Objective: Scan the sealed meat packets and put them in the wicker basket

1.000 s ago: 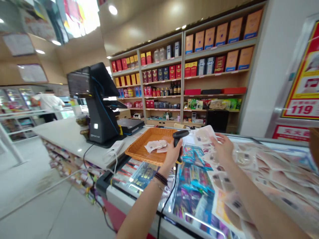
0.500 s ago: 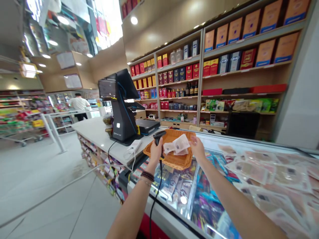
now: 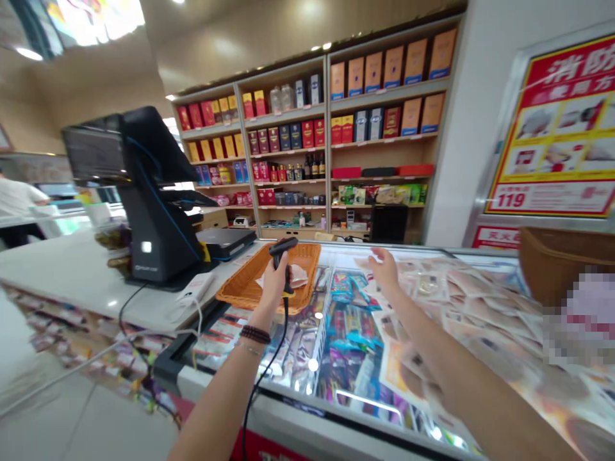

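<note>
My left hand (image 3: 275,282) is wrapped around the grip of a black barcode scanner (image 3: 283,246), its cable hanging down over the freezer's front edge. Behind the scanner lies an orange wicker basket (image 3: 240,288) with whitish clear packets (image 3: 298,275) in it, partly hidden by my hand. My right hand (image 3: 384,269) hovers above the left end of a spread of flat clear packets (image 3: 471,288) on the glass freezer top. Its fingers are apart and slightly bent, and no object shows in them.
A black checkout terminal (image 3: 154,211) stands on the white counter (image 3: 57,262) to the left, beside a white power strip (image 3: 195,288). Under the glass lie colourful wrapped goods (image 3: 350,320). A brown container (image 3: 552,262) sits at far right. A person (image 3: 16,202) is at far left.
The view has swung to the right. My right hand has moved away from the basket's packets to above the packets on the glass. The scanner stays in my left hand.
</note>
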Demonstrator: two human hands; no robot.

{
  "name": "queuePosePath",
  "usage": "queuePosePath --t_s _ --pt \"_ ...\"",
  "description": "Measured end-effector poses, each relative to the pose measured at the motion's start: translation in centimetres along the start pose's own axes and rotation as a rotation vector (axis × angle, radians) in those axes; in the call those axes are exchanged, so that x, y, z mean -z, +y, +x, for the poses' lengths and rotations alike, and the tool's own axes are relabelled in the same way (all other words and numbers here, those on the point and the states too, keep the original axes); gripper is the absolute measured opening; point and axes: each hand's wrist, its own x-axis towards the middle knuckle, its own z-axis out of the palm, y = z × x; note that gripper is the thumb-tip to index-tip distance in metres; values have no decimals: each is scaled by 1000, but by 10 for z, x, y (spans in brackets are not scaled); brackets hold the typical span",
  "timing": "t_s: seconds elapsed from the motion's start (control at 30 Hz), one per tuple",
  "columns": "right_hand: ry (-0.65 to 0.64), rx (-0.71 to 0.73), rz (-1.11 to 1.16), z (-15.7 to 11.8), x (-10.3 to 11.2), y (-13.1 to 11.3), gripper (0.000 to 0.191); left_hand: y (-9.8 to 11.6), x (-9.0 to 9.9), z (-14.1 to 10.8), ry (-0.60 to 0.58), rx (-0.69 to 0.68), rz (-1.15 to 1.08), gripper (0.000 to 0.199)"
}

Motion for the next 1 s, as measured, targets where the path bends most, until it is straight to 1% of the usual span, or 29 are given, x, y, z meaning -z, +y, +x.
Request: queuePosePath --t_s 0.07,0.13,0.23,0.33,0.43,0.5,0.6,0.67,0.73,0.8,0.93,1.0 --pt "60 2 -32 13 35 8 33 -4 -31 -6 -81 2 -38 71" --pt "110 -18 -88 20 67 18 34 -11 -61 -14 -151 4 -70 70" --pt "119 -75 -188 18 102 35 35 -26 -99 -31 -219 41 -90 69" --pt "29 -79 -278 4 121 51 40 -42 -126 -47 -294 96 -97 67" --pt "-82 -13 -387 -15 127 61 44 -59 -146 -61 -337 167 -89 63" --pt "-146 31 -463 -26 127 63 48 -71 -155 -70 -337 220 -99 61" --pt "-221 50 -524 -35 125 62 57 -90 -163 -80 -333 274 -99 60" --pt "-232 58 -525 -37 124 60 59 -101 -165 -84 -330 296 -95 63" --pt "-208 77 -510 -37 125 58 60 -109 -164 -87 -324 310 -104 66" --pt "-179 87 -494 -37 127 56 55 -114 -163 -89 -322 311 -107 68" --pt "-159 54 -458 -39 131 54 28 -118 -162 -90 -326 269 -41 66" --pt "-137 12 -427 -41 133 53 22 -118 -163 -91 -332 260 -19 65"
